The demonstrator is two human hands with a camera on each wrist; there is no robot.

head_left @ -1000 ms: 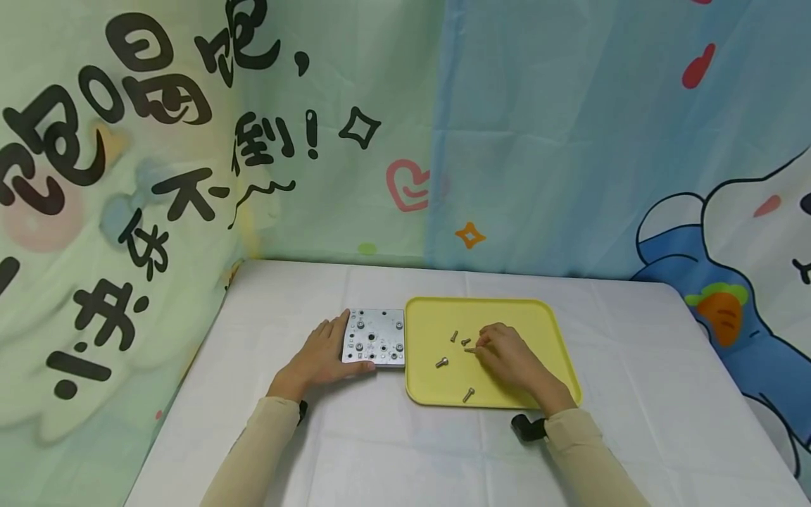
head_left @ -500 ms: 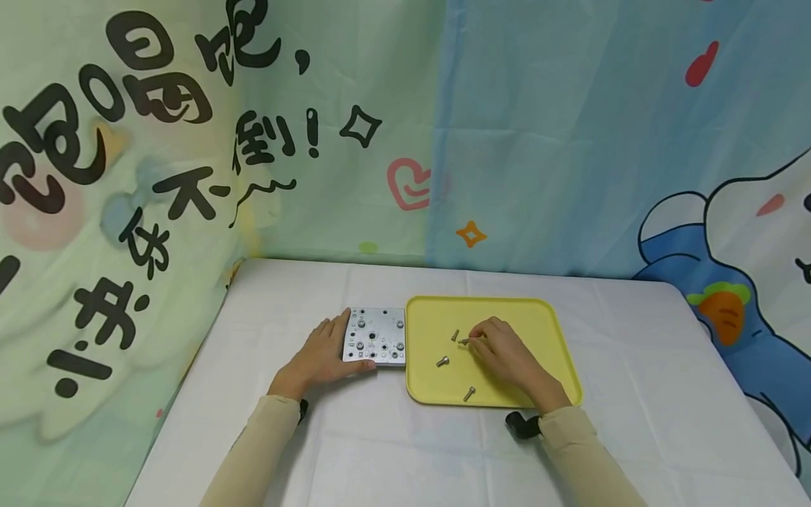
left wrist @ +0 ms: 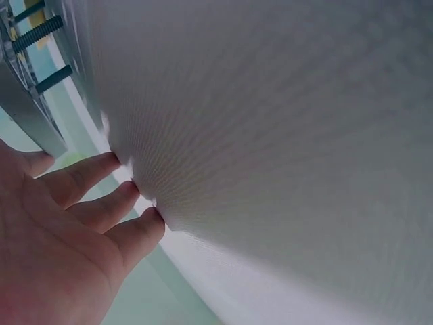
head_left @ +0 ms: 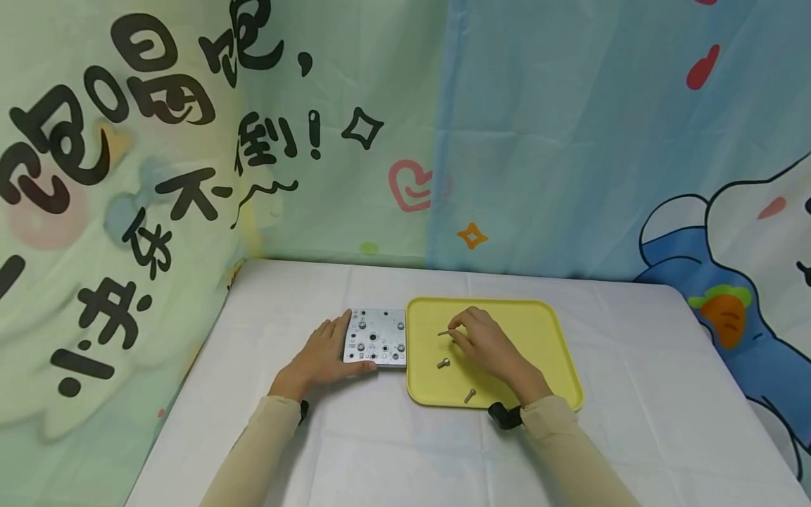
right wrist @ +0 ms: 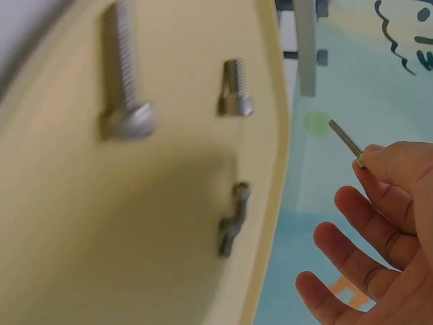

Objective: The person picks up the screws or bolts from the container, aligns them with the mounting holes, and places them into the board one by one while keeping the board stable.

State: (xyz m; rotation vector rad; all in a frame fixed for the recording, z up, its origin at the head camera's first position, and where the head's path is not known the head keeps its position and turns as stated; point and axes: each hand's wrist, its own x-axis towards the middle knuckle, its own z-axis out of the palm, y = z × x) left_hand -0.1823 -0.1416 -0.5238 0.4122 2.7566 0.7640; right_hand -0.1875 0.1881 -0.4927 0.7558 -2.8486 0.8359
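Note:
My left hand lies against a silver metal plate with holes and several bolts set in it. Its thumb runs along the plate's near edge and the other fingers reach up the left side. Fingertips touch the white cloth in the left wrist view, where threaded bolt ends stick out from the plate's underside. Over the yellow tray, my right hand pinches a thin bolt between thumb and forefinger, threaded end outward. The other right fingers are loosely bent.
A stubby bolt and a longer bolt lie on the tray. Two small dark bolts show beside them in the right wrist view. The tray stands right against the plate on a white-clothed table, with printed curtains behind.
My right hand has moved left across the tray and up, the thin bolt now held out in its fingertips, pointing left. The left hand and plate have stayed in place.

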